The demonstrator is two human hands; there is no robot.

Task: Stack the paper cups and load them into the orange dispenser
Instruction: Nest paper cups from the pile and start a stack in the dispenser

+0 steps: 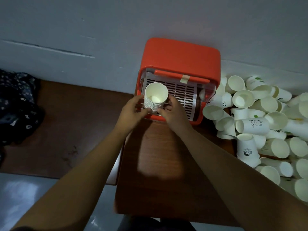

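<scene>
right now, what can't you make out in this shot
Base of the stack of cups: head view, covered by the left hand and right hand; whether it touches the orange dispenser is unclear.
Cup count in the stack: rims too close and small to count.
Pile of loose cups: cut off by the right edge.
The dark cloth: cut off by the left edge, too dim to identify.

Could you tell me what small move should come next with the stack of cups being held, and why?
Probably lower the stack of cups onto the left end of the slotted tray inside the orange dispenser. Both the left hand and right hand grip the stack near its base, directly over that tray, and many loose cups lie at the right.
</scene>
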